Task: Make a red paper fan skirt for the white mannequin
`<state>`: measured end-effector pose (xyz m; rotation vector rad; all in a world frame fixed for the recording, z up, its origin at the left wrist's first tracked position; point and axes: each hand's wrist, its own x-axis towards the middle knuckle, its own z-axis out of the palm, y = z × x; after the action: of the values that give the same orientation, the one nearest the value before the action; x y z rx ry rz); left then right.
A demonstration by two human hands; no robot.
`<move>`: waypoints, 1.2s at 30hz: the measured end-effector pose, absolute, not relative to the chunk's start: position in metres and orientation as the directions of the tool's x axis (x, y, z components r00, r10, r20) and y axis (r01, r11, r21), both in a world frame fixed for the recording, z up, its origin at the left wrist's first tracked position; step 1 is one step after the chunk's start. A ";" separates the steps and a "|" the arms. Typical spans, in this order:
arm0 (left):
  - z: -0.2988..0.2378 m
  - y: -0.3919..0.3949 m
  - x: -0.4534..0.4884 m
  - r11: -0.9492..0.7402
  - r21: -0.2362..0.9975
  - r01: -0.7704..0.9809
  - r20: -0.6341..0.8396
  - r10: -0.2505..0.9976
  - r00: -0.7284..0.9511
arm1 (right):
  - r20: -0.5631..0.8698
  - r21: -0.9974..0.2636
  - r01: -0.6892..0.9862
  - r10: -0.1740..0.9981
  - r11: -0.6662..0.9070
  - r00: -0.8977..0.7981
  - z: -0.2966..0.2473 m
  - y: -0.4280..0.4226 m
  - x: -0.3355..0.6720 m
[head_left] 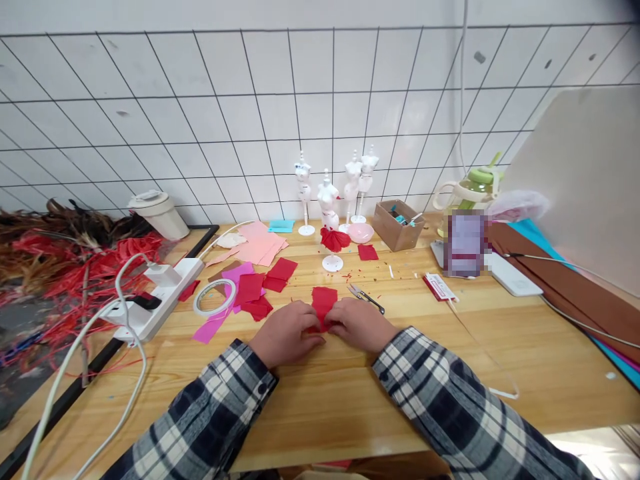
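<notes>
A small red crepe-paper piece (324, 299) lies on the wooden table in front of me, between my hands. My left hand (289, 333) has its fingers closed on the paper's left near edge. From the other side, my right hand (361, 325) pinches the right near edge. Just beyond my right hand are small thread snips (367, 299). Farther back stands a miniature white dress form (329, 198) with a ruffled red paper skirt (335, 239) around its lower part. More red paper pieces (251, 288) lie to the left of my hands.
Several bare mini dress forms (303, 180) stand by the tiled wall, near a cardboard box (399, 225) and a pink dish (361, 232). At left are a tape roll (215, 297), a power strip (161, 300) with cables and a white cup (159, 215). A phone (466, 243) stands at right.
</notes>
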<state>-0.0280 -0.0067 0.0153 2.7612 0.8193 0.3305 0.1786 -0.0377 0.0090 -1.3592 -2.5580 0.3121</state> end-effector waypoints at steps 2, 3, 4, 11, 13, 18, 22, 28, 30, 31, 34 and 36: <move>0.016 -0.009 -0.023 -0.827 0.232 0.513 0.098 0.544 0.833 | 0.093 -0.284 0.793 0.838 0.540 -0.537 0.010 -0.039 0.179; 0.017 -0.009 -0.021 -0.832 0.207 0.515 0.082 0.539 0.838 | 0.087 -0.275 0.799 0.841 0.535 -0.534 0.011 -0.039 0.179; 0.018 -0.009 -0.020 -0.835 0.185 0.519 0.071 0.538 0.840 | 0.079 -0.264 0.805 0.844 0.531 -0.530 0.011 -0.040 0.178; 0.020 -0.008 -0.019 -0.831 0.124 0.542 0.041 0.550 0.834 | -0.002 -0.234 0.846 0.870 0.479 -0.493 0.015 -0.043 0.173; 0.020 -0.009 -0.019 -0.825 0.103 0.555 0.031 0.561 0.827 | -0.021 -0.233 0.867 0.889 0.440 -0.457 0.016 -0.044 0.170; 0.019 -0.013 -0.016 -0.811 0.038 0.583 -0.004 0.584 0.812 | -0.072 -0.242 0.906 0.924 0.348 -0.374 0.016 -0.046 0.165; 0.019 -0.013 -0.016 -0.778 0.056 0.626 -0.008 0.627 0.779 | -0.075 -0.241 0.911 0.930 0.334 -0.360 0.016 -0.048 0.165; 0.018 -0.012 -0.017 -0.772 0.096 0.628 0.004 0.631 0.776 | -0.014 -0.200 0.901 0.918 0.385 -0.396 0.014 -0.050 0.162; 0.019 -0.013 -0.016 -0.780 0.087 0.620 0.025 0.624 0.781 | 0.003 -0.175 0.901 0.915 0.397 -0.403 0.013 -0.052 0.161; 0.019 -0.013 -0.015 -0.782 0.084 0.617 0.041 0.622 0.782 | 0.004 -0.165 0.904 0.917 0.394 -0.399 0.013 -0.052 0.160; 0.021 -0.014 -0.015 -0.785 0.068 0.615 0.060 0.619 0.783 | -0.007 -0.151 0.916 0.926 0.371 -0.377 0.011 -0.053 0.159; 0.022 -0.014 -0.015 -0.785 0.059 0.616 0.028 0.618 0.785 | -0.013 -0.152 0.920 0.930 0.361 -0.367 0.010 -0.053 0.159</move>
<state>-0.0145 -0.0137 0.0217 2.9246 1.0117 0.0713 0.1595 -0.0532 0.0103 -1.7222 -2.5290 0.2049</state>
